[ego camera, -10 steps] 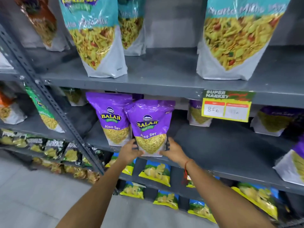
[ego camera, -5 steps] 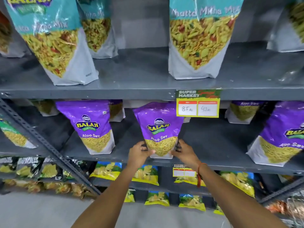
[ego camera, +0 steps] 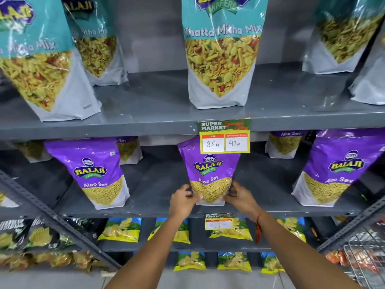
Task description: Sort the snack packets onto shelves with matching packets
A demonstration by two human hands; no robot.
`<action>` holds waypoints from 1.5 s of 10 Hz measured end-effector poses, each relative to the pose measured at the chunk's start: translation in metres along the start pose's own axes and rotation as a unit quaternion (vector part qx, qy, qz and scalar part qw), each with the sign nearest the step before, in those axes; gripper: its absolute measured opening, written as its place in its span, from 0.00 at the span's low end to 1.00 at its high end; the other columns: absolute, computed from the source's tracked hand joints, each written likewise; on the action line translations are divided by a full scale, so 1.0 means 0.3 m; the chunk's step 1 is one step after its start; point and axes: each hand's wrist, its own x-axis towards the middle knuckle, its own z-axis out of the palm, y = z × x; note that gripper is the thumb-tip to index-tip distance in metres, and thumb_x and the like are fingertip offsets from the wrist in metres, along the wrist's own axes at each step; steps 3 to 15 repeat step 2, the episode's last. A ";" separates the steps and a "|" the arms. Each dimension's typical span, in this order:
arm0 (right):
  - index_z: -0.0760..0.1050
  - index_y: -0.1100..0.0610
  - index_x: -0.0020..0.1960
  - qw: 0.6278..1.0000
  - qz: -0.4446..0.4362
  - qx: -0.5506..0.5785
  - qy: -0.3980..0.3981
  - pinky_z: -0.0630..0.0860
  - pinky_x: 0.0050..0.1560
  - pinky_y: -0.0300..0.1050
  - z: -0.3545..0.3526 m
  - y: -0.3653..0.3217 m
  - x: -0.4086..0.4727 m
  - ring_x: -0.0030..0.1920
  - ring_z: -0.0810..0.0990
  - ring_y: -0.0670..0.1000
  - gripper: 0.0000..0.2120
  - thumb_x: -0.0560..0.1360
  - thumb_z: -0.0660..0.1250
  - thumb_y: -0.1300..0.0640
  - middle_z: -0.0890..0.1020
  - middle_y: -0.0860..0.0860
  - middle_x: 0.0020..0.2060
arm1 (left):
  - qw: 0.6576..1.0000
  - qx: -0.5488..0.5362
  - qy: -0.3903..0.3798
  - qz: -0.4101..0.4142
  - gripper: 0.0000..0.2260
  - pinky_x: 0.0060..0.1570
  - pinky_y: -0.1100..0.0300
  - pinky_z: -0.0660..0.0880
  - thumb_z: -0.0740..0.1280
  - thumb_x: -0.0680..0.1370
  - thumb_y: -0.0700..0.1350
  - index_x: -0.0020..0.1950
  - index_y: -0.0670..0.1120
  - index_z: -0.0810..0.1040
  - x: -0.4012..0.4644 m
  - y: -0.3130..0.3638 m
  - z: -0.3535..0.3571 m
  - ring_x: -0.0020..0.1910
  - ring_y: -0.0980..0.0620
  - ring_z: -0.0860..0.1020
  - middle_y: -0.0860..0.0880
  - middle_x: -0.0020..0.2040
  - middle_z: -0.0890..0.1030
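Observation:
A purple Aloo Sev packet (ego camera: 208, 170) stands upright on the middle grey shelf (ego camera: 158, 197), its base near the shelf's front edge. My left hand (ego camera: 183, 202) grips its lower left corner and my right hand (ego camera: 241, 198) grips its lower right corner. Two matching purple Aloo Sev packets stand on the same shelf, one to the left (ego camera: 93, 172) and one to the right (ego camera: 337, 170). More purple packets sit further back (ego camera: 285, 142).
Teal Khatta Mitha Mix packets (ego camera: 220, 53) stand on the shelf above. A yellow price tag (ego camera: 225, 136) hangs over the held packet's top. Yellow-blue chip packets (ego camera: 120, 229) fill the lower shelves. A wire basket (ego camera: 362, 259) is at the lower right.
Both hands carried the purple packet rightward along the middle shelf, away from the left packet, and its base now rests on the shelf under the price tag.

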 end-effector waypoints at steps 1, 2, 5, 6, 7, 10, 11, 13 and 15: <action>0.71 0.52 0.64 1.000 0.002 0.002 0.020 0.79 0.61 0.57 0.007 -0.014 -0.029 0.55 0.83 0.54 0.27 0.68 0.78 0.56 0.84 0.52 0.54 | 1.000 -0.016 -0.008 -0.004 0.27 0.53 0.55 0.78 0.77 0.67 0.47 0.64 0.43 0.75 -0.044 0.034 -0.006 0.47 0.51 0.82 0.47 0.51 0.84; 0.68 0.58 0.67 0.993 -0.006 0.053 0.101 0.78 0.53 0.49 0.024 -0.064 -0.079 0.52 0.80 0.52 0.30 0.70 0.77 0.60 0.78 0.52 0.55 | 1.000 -0.019 0.020 -0.008 0.33 0.57 0.55 0.77 0.76 0.69 0.49 0.71 0.43 0.69 -0.089 0.049 -0.014 0.52 0.50 0.81 0.45 0.58 0.81; 0.68 0.58 0.67 0.993 -0.006 0.053 0.101 0.78 0.53 0.49 0.024 -0.064 -0.079 0.52 0.80 0.52 0.30 0.70 0.77 0.60 0.78 0.52 0.55 | 1.000 -0.019 0.020 -0.008 0.33 0.57 0.55 0.77 0.76 0.69 0.49 0.71 0.43 0.69 -0.089 0.049 -0.014 0.52 0.50 0.81 0.45 0.58 0.81; 0.68 0.58 0.67 0.993 -0.006 0.053 0.101 0.78 0.53 0.49 0.024 -0.064 -0.079 0.52 0.80 0.52 0.30 0.70 0.77 0.60 0.78 0.52 0.55 | 1.000 -0.019 0.020 -0.008 0.33 0.57 0.55 0.77 0.76 0.69 0.49 0.71 0.43 0.69 -0.089 0.049 -0.014 0.52 0.50 0.81 0.45 0.58 0.81; 0.68 0.58 0.67 0.993 -0.006 0.053 0.101 0.78 0.53 0.49 0.024 -0.064 -0.079 0.52 0.80 0.52 0.30 0.70 0.77 0.60 0.78 0.52 0.55 | 1.000 -0.019 0.020 -0.008 0.33 0.57 0.55 0.77 0.76 0.69 0.49 0.71 0.43 0.69 -0.089 0.049 -0.014 0.52 0.50 0.81 0.45 0.58 0.81; 0.68 0.58 0.67 0.993 -0.006 0.053 0.101 0.78 0.53 0.49 0.024 -0.064 -0.079 0.52 0.80 0.52 0.30 0.70 0.77 0.60 0.78 0.52 0.55 | 1.000 -0.019 0.020 -0.008 0.33 0.57 0.55 0.77 0.76 0.69 0.49 0.71 0.43 0.69 -0.089 0.049 -0.014 0.52 0.50 0.81 0.45 0.58 0.81; 0.68 0.58 0.67 0.993 -0.006 0.053 0.101 0.78 0.53 0.49 0.024 -0.064 -0.079 0.52 0.80 0.52 0.30 0.70 0.77 0.60 0.78 0.52 0.55 | 1.000 -0.019 0.020 -0.008 0.33 0.57 0.55 0.77 0.76 0.69 0.49 0.71 0.43 0.69 -0.089 0.049 -0.014 0.52 0.50 0.81 0.45 0.58 0.81; 0.68 0.58 0.67 0.993 -0.006 0.053 0.101 0.78 0.53 0.49 0.024 -0.064 -0.079 0.52 0.80 0.52 0.30 0.70 0.77 0.60 0.78 0.52 0.55 | 1.000 -0.019 0.020 -0.008 0.33 0.57 0.55 0.77 0.76 0.69 0.49 0.71 0.43 0.69 -0.089 0.049 -0.014 0.52 0.50 0.81 0.45 0.58 0.81; 0.68 0.58 0.67 0.993 -0.006 0.053 0.101 0.78 0.53 0.49 0.024 -0.064 -0.079 0.52 0.80 0.52 0.30 0.70 0.77 0.60 0.78 0.52 0.55 | 1.000 -0.019 0.020 -0.008 0.33 0.57 0.55 0.77 0.76 0.69 0.49 0.71 0.43 0.69 -0.089 0.049 -0.014 0.52 0.50 0.81 0.45 0.58 0.81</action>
